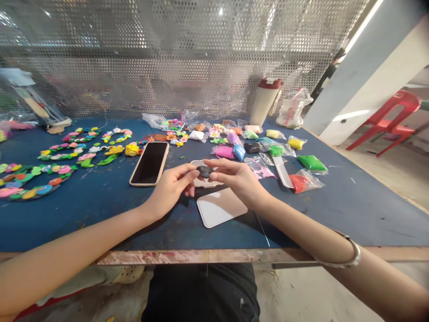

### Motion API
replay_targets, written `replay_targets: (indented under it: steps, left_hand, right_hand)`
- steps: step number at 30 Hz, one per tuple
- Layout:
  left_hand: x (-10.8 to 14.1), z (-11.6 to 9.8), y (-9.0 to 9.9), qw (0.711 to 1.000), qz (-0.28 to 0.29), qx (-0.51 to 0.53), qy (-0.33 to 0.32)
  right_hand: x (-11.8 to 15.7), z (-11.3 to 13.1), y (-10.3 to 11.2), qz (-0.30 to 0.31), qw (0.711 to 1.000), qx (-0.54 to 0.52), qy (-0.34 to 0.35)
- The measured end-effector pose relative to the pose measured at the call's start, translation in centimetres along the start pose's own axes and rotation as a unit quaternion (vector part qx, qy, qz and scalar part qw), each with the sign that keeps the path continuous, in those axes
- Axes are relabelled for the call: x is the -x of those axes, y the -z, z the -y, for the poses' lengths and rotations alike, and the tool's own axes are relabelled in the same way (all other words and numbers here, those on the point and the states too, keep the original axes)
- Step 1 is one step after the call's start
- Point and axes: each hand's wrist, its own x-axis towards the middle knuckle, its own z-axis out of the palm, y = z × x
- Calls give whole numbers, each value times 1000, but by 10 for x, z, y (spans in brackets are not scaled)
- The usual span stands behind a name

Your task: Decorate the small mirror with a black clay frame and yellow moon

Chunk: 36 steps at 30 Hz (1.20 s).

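Note:
A small lump of black modelling clay (pixel 204 171) is pinched between both my hands, above the blue tabletop. My left hand (pixel 172 185) grips its left side with thumb and fingertips. On its right side, the thumb and forefinger of my right hand (pixel 239 179) close on it. Just beneath and behind the fingers lies a pale scallop-edged plate (pixel 197 181), partly covered by my hands. A white rounded board (pixel 217 208) rests nearer the table edge, its right corner under my right hand. Left of my left hand lies a phone (pixel 150 164) with a dark screen.
Clay packets, among them a green one (pixel 312 163) and a red one (pixel 301 181), spread right of centre near a white comb-like strip (pixel 282 171). Flower-decorated clay rings (pixel 36 181) lie left. A tumbler (pixel 264 103) stands at the back by the perforated metal screen (pixel 201 58).

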Motion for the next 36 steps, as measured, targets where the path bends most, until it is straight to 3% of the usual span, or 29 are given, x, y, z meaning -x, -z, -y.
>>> replay_targets:
  steps: [7, 10, 12, 15, 18, 21, 26, 30, 36]
  left_hand:
    - [-2, 7, -1, 999, 28, 34, 15]
    - [-3, 10, 0, 998, 40, 44, 20]
    - [-3, 10, 0, 997, 51, 49, 24]
    - [-1, 10, 0, 995, 78, 60, 34]
    - [0, 12, -2, 989, 114, 80, 48]
    - [1, 13, -3, 984, 138, 98, 56]
    - [0, 12, -5, 982, 114, 146, 41]
    - [-1, 12, -7, 983, 99, 153, 38]
    - [-2, 13, -6, 986, 95, 136, 34]
  right_hand:
    - [-2, -7, 2, 45, 998, -48, -12]
    - [-1, -8, 2, 61, 998, 16, 24]
    - [-1, -6, 3, 49, 989, 110, 89]
    - [1, -2, 3, 17, 945, 244, 219]
    - [4, 2, 1, 18, 898, 312, 309]
    - [8, 4, -2, 12, 867, 358, 347]
    - [11, 5, -5, -108, 811, 419, 395]
    - [12, 6, -6, -127, 822, 408, 377]
    - [13, 5, -7, -144, 890, 338, 270]
